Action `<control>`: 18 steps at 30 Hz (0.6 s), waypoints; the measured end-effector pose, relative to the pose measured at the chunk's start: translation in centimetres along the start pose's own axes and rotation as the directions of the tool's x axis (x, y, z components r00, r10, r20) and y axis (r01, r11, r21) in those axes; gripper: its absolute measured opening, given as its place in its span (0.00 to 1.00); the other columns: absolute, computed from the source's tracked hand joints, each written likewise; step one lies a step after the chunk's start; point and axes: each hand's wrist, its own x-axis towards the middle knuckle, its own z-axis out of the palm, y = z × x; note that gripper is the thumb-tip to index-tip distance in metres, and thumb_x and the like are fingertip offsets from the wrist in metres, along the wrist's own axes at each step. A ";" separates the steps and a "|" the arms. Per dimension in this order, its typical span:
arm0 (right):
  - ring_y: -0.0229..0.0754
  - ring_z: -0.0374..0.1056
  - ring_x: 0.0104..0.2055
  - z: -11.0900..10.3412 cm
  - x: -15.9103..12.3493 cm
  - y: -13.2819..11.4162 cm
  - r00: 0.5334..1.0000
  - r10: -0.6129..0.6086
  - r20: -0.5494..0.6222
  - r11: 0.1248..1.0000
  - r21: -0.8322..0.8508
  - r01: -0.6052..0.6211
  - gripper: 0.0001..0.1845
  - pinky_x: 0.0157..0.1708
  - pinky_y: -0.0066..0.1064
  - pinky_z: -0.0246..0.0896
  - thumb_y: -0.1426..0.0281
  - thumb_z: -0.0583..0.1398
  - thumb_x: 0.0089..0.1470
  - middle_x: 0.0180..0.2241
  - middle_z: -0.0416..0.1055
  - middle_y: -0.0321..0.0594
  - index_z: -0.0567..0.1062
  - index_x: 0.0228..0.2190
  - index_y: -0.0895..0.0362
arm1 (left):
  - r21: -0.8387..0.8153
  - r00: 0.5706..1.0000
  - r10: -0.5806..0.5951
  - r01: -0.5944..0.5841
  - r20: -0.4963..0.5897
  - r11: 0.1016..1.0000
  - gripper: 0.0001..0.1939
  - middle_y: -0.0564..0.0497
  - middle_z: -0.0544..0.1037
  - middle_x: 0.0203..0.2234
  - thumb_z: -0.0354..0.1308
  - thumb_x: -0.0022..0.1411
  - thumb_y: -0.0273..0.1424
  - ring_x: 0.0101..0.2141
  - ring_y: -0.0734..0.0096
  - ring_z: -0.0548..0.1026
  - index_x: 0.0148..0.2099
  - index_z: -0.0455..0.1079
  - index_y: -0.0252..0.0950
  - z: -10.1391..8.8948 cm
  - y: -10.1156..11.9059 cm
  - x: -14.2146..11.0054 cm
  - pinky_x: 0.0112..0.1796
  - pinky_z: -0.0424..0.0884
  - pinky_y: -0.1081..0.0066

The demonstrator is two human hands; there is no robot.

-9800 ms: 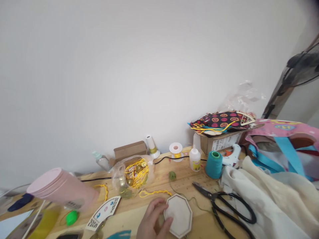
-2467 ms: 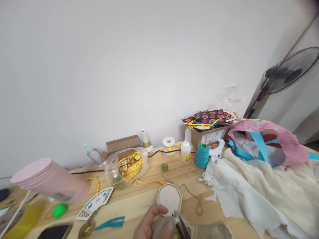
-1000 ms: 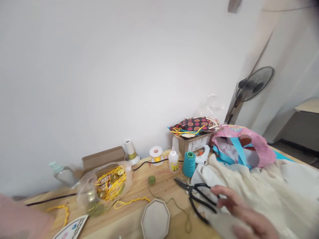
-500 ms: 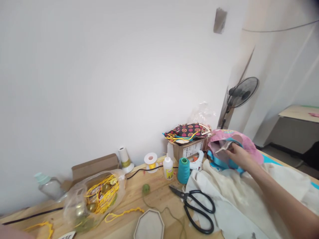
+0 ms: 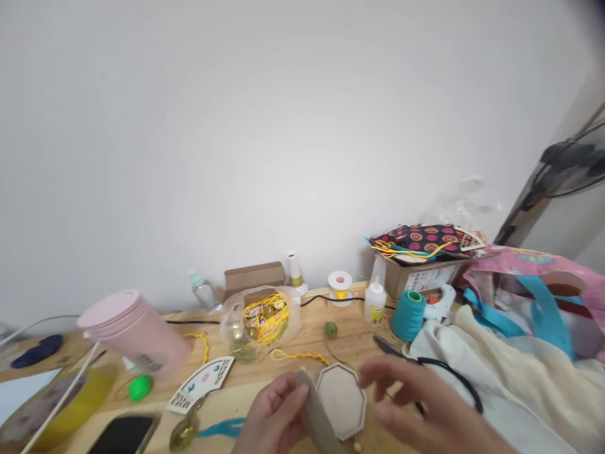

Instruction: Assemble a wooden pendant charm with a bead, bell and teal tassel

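Note:
My left hand (image 5: pixel 276 413) pinches a thin grey-green flat piece (image 5: pixel 314 410) at the front of the table; what it is made of I cannot tell. My right hand (image 5: pixel 416 403) hovers to the right with fingers apart and nothing in them, slightly blurred. Between the hands lies a pale octagonal wooden tray (image 5: pixel 344 400), partly covered by the piece. Black-handled scissors (image 5: pixel 460 375) rest beyond my right hand, partly hidden by it. A green thread ball (image 5: pixel 331 329) and a yellow braided cord (image 5: pixel 297 357) lie behind the tray.
Along the wall stand a pink canister (image 5: pixel 137 337), a plastic bag of yellow cords (image 5: pixel 231 315), a glue bottle (image 5: pixel 375 302), a teal thread cone (image 5: pixel 408 315) and a cardboard box (image 5: pixel 401 280). White cloth (image 5: pixel 454 353) and a pink bag (image 5: pixel 586 271) fill the right side. A phone (image 5: pixel 123 435) lies front left.
The view has swung left. My right hand has come back from the pink bag to the table's front, now without the pale scrap. My left hand has come into view with the grey-green piece.

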 end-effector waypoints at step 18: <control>0.27 0.58 0.16 7.7 3.0 3.8 0.974 -0.014 0.226 0.679 0.717 -0.156 0.20 0.16 0.19 0.53 0.58 0.62 0.40 0.21 0.68 0.35 0.69 0.32 0.60 | -0.317 0.989 0.075 -0.112 -0.127 0.942 0.04 0.52 0.77 0.18 0.63 0.43 0.24 0.20 0.75 0.74 0.25 0.71 0.32 -4.4 0.5 2.0 0.21 0.68 0.80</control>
